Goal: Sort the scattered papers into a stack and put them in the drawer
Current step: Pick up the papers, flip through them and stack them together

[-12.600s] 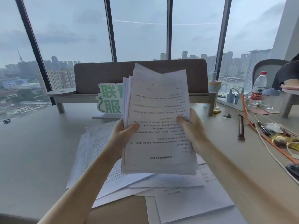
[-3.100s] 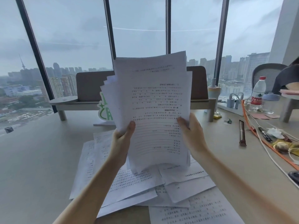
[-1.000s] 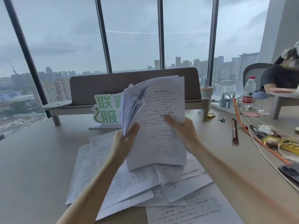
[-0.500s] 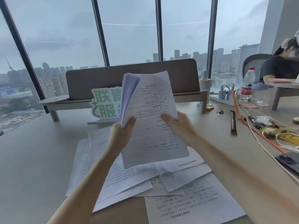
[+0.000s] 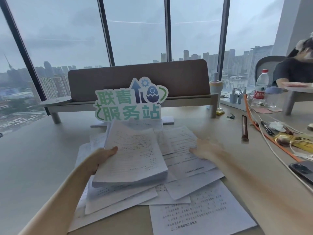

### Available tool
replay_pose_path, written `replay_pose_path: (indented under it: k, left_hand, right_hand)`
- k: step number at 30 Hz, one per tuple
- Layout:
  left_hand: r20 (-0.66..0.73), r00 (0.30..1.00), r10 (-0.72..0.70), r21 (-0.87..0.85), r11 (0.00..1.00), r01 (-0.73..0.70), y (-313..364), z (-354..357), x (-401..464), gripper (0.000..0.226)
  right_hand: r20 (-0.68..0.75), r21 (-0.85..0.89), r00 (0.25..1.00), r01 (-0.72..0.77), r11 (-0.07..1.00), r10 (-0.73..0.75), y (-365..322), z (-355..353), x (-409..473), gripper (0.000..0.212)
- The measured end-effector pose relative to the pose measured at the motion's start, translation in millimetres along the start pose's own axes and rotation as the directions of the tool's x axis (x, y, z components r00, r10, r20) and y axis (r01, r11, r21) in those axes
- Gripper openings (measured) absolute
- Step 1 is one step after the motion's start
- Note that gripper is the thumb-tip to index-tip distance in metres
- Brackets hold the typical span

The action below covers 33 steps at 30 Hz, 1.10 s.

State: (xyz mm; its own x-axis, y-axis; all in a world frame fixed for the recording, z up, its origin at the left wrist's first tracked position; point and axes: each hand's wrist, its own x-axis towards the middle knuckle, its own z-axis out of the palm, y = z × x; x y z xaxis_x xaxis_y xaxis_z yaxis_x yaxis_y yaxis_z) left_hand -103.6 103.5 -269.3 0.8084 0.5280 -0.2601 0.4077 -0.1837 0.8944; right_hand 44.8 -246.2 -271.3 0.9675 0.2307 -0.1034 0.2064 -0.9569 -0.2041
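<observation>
My left hand [image 5: 100, 158] grips the left edge of a thick stack of printed papers [image 5: 135, 153], thumb on top. The stack lies low and nearly flat over the scattered loose sheets [image 5: 203, 212] on the desk [image 5: 33, 167]. My right hand [image 5: 206, 149] is off the stack, to its right. It is blurred, and its fingers stretch out over a loose sheet [image 5: 179, 139] lying there. No drawer is in view.
A green sign [image 5: 128, 102] stands just behind the papers, in front of a brown desk riser [image 5: 186, 78]. At the right lie a water bottle [image 5: 260, 89], an orange cable [image 5: 271, 138], pens, wrappers and a phone [image 5: 303, 170]. Another person [image 5: 294, 70] sits at far right.
The stack, held upright in both hands before, has come down flat over the loose sheets. My right hand has let go of it and moved right onto a loose sheet.
</observation>
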Motion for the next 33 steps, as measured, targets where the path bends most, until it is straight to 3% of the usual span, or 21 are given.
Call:
replay_pose_path:
  k: [5, 10, 14, 16, 19, 21, 26, 30, 33]
  left_hand:
    - [0.001, 1.000, 0.031, 0.045, 0.998, -0.031, 3.4, 10.6, -4.1, 0.028]
    - [0.002, 0.999, 0.037, 0.046, 0.998, -0.037, 1.3, 9.8, -2.2, 0.029]
    - [0.000, 0.999, 0.044, 0.054, 0.998, -0.044, 0.2, 10.0, -0.6, 0.030]
    - [0.000, 0.999, 0.046, 0.057, 0.997, -0.046, -0.4, 9.8, 0.5, 0.031]
    - [-0.002, 0.999, 0.047, 0.054, 0.997, -0.046, -1.7, 9.6, 1.7, 0.033]
    - [-0.004, 0.999, 0.048, 0.053, 0.997, -0.048, -2.2, 9.3, 2.4, 0.034]
    - [-0.002, 0.998, 0.056, 0.049, 0.997, -0.056, -4.3, 9.2, 4.0, 0.036]
    - [-0.001, 0.998, 0.068, 0.033, 0.997, -0.068, -5.9, 9.7, 5.1, 0.036]
    - [0.001, 0.998, 0.070, 0.019, 0.997, -0.070, -5.5, 10.1, 5.2, 0.036]
  right_hand:
    - [-0.052, 0.186, 0.998, 0.045, 0.981, -0.036, 4.2, -10.0, 5.6, 0.053]
    - [0.107, 0.360, 0.994, -0.050, 0.932, 0.012, 20.4, -20.7, 13.6, 0.057]
    - [0.169, 0.582, 0.984, -0.054, 0.811, -0.056, 26.3, -28.2, 13.4, 0.032]
    - [0.105, 0.531, 0.992, -0.001, 0.847, -0.065, 25.2, -31.7, 11.7, 0.036]
    - [0.029, 0.178, 0.996, 0.072, 0.981, -0.078, 15.1, -31.0, 0.4, 0.045]
    - [0.050, 0.115, 0.994, 0.088, 0.989, -0.094, 8.3, -30.3, -6.7, 0.043]
    - [0.141, 0.311, 0.984, 0.058, 0.949, -0.107, 8.1, -34.7, -7.3, 0.036]
    - [0.178, 0.535, 0.980, -0.025, 0.844, -0.084, 14.5, -38.0, -2.1, 0.033]
    - [0.159, 0.540, 0.983, -0.006, 0.842, -0.095, 17.7, -42.4, -2.8, 0.020]
